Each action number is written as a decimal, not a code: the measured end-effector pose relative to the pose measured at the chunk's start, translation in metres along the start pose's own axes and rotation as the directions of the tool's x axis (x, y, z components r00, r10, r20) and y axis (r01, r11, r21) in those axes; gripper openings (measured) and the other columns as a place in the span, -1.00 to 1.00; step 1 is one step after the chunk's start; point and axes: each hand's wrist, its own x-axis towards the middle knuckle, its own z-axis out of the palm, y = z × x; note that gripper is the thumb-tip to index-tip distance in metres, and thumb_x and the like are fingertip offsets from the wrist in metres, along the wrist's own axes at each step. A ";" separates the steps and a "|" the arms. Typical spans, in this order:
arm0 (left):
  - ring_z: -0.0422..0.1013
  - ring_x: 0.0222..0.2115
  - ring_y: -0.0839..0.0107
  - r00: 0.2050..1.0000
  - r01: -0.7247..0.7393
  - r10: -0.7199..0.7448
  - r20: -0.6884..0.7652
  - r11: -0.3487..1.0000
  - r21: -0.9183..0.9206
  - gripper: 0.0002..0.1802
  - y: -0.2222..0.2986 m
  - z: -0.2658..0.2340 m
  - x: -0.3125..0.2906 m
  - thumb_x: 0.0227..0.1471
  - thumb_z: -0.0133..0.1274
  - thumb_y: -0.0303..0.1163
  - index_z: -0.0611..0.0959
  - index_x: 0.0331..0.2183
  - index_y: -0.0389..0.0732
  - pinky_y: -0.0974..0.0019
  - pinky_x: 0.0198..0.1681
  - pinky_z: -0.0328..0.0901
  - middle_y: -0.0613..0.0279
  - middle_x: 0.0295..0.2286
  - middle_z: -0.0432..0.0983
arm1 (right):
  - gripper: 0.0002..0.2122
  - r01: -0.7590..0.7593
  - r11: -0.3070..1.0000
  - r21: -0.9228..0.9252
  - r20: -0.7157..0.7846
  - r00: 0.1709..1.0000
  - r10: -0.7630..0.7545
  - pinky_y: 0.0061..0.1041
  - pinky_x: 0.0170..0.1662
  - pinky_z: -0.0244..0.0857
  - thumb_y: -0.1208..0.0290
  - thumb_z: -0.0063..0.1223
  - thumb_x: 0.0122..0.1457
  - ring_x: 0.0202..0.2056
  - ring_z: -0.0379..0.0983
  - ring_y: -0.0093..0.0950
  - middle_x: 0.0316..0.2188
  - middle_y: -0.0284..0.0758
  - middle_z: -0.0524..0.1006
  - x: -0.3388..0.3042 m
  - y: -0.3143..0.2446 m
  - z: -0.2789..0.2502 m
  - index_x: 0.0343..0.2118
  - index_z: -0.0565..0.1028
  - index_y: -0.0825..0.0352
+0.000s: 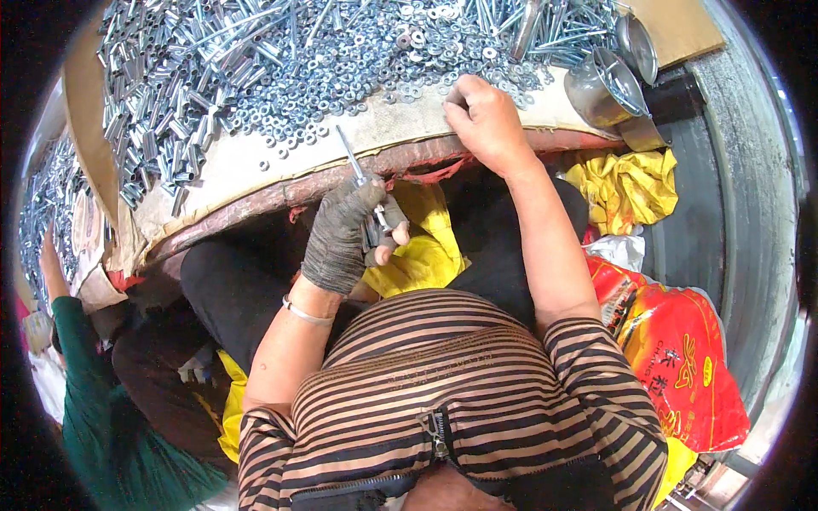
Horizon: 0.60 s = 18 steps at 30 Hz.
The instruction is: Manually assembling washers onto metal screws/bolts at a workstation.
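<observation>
My left hand (345,234), in a grey fingerless glove, is closed around a long thin silver bolt (348,152). Its shank points up and away past the glove, and a metal end shows below between the fingers. Farther right, my bare right hand (487,123) is at the near edge of a heap of small washers and nuts (375,64). Those fingers are curled with thumb and forefinger together; whatever they may hold is hidden. Loose nuts (274,140) lie on the pale cloth (392,123) between the hands.
Metal sleeves (162,111) are piled at the left, and long bolts (579,25) at the back right. A metal cup (588,94) stands near the right edge. Yellow cloth (626,192) and a red bag (690,366) lie at right. Another person's green sleeve (94,409) shows at left.
</observation>
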 end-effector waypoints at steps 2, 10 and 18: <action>0.16 -0.88 0.60 0.999 -0.013 0.011 0.033 0.999 0.046 -0.58 -0.001 -0.003 -0.002 0.07 -0.01 -0.06 0.48 -0.58 -0.21 0.57 -0.82 0.01 0.23 -0.78 0.38 | -0.88 0.024 1.000 0.005 0.012 1.000 -0.024 -0.33 -0.34 0.31 0.42 0.03 0.00 -0.41 0.46 -0.19 -0.49 -0.16 0.49 0.012 -0.008 0.006 -0.49 0.43 0.38; 0.10 -0.85 0.68 0.994 -0.097 0.084 0.068 0.970 0.221 -0.70 0.006 -0.004 -0.003 0.09 -0.02 -0.11 0.43 -0.44 -0.14 0.58 -0.78 -0.05 0.29 -0.72 0.41 | -0.86 0.130 0.978 -0.166 0.202 0.975 -0.095 -0.19 -0.24 0.32 0.42 0.01 -0.02 -0.33 0.46 -0.09 -0.42 -0.09 0.51 0.041 -0.004 0.025 -0.40 0.45 0.36; 0.38 -0.69 0.41 0.995 -0.095 0.063 0.074 0.794 0.600 -0.70 -0.005 -0.023 0.010 0.03 0.03 -0.16 0.51 -0.40 -0.23 0.38 -0.63 0.23 0.21 -0.66 0.47 | -0.82 0.061 0.925 -0.374 0.276 0.960 0.048 -0.05 -0.27 0.31 0.44 -0.11 0.03 -0.35 0.47 -0.01 -0.47 0.04 0.51 0.035 -0.026 0.019 -0.37 0.38 0.45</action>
